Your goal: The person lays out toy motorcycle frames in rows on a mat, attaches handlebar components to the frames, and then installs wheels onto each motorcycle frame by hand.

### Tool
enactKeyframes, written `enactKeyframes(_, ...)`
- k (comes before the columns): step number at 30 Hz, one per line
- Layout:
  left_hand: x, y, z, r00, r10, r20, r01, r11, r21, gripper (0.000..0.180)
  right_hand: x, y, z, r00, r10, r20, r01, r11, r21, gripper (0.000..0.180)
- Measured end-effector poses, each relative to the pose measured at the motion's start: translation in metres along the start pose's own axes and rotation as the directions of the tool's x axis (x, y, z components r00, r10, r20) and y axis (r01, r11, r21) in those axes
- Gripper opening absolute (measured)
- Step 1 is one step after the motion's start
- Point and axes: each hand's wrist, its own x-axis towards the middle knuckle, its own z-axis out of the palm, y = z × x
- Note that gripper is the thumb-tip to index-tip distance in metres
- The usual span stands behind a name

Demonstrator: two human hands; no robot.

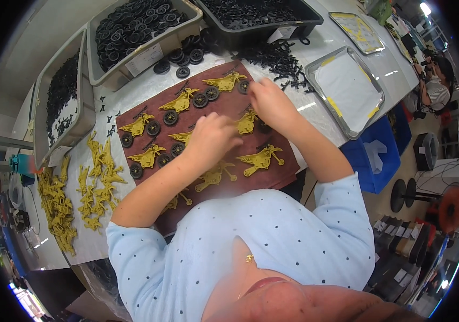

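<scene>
Over the middle of a reddish-brown mat (229,196), my left hand (212,138) is closed, palm down, fingers curled above a yellow toy motorcycle body (181,137). Whatever it holds is hidden. My right hand (270,102) is also closed, at the mat's upper right edge, its fingertips beside a black toy wheel (244,87). What those fingers pinch cannot be made out. Several yellow bodies lie in rows on the mat, among them one at the right (262,159) without wheels and one at the top (178,100) with black wheels (170,117) against it.
Beyond the mat stand a grey bin of wheels (101,75), a black bin of small black parts (315,21) and a left bin (83,121). Loose black parts (275,58) and yellow bodies (98,188) lie around. A metal tray (310,70) and blue crate (366,172) are at right.
</scene>
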Motion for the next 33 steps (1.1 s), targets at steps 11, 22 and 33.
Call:
enactKeyframes(11, 0.086, -0.145, -0.008, 0.730, -0.665, -0.158, 0.683, 0.699, 0.212, 0.024, 0.169, -0.010, 0.100, 0.980, -0.198, -0.024, 0.185, 0.949, -0.256, 0.012)
enactKeyframes(22, 0.056, -0.065, -0.016, 0.965, -0.185, -0.188, 0.181, 0.983, -0.034, 0.039, 0.006, -0.003, -0.048, 0.966, -0.166, 0.199, 0.110, 0.957, 0.268, 0.037)
enactKeyframes(33, -0.037, 0.055, 0.005, 0.990, 0.078, 0.120, -0.059, 0.987, -0.151, 0.041, -0.153, -0.006, -0.056, 0.947, 0.181, 0.267, -0.277, 0.878, 0.389, 0.042)
